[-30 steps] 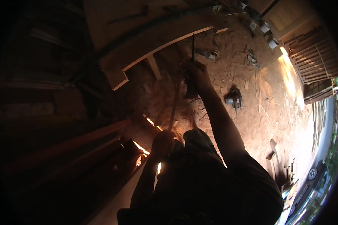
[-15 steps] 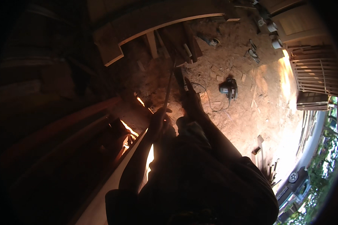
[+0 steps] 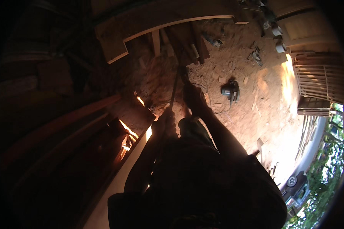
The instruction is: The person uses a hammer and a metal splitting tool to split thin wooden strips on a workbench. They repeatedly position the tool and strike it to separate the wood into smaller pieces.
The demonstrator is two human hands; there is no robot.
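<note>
Earthen floor (image 3: pixel 252 118), beneath and to the right of both hands; strewn with wood scraps, glaring at far right, deep in shade at left.

Item: left hand (image 3: pixel 166 121), in shadow, curled around the lower part of a thin strip (image 3: pixel 174 91); finger detail lost to darkness. Long and narrow, running upward from the left fist with a slight lean to the right; upper end well beyond the grip, near a group of dark boards (image 3: pixel 187 45); impossible to tell whether touching.

Item: right hand (image 3: pixel 194 98), ahead of the left and to its right; closed around a dark tool (image 3: pixel 184 76), projecting past the fist toward the upper half of the strip. Too dim to tell the kind, or any contact with the strip.

Surroundings, by grip. Beyond both hands: broad wooden board (image 3: pixel 156 21), notched, with a lit edge. Right of the right hand: circular saw (image 3: pixel 230 91), small offcuts (image 3: pixel 221 79) beside it. Farther right: slatted panel (image 3: pixel 321 76). Well apart, lower right: parked vehicle (image 3: pixel 296 187), green foliage (image 3: pixel 325 179). Left of the left hand: long reddish beam (image 3: pixel 65 122). Below it, along the left forearm: pale board (image 3: pixel 107 202).
</note>
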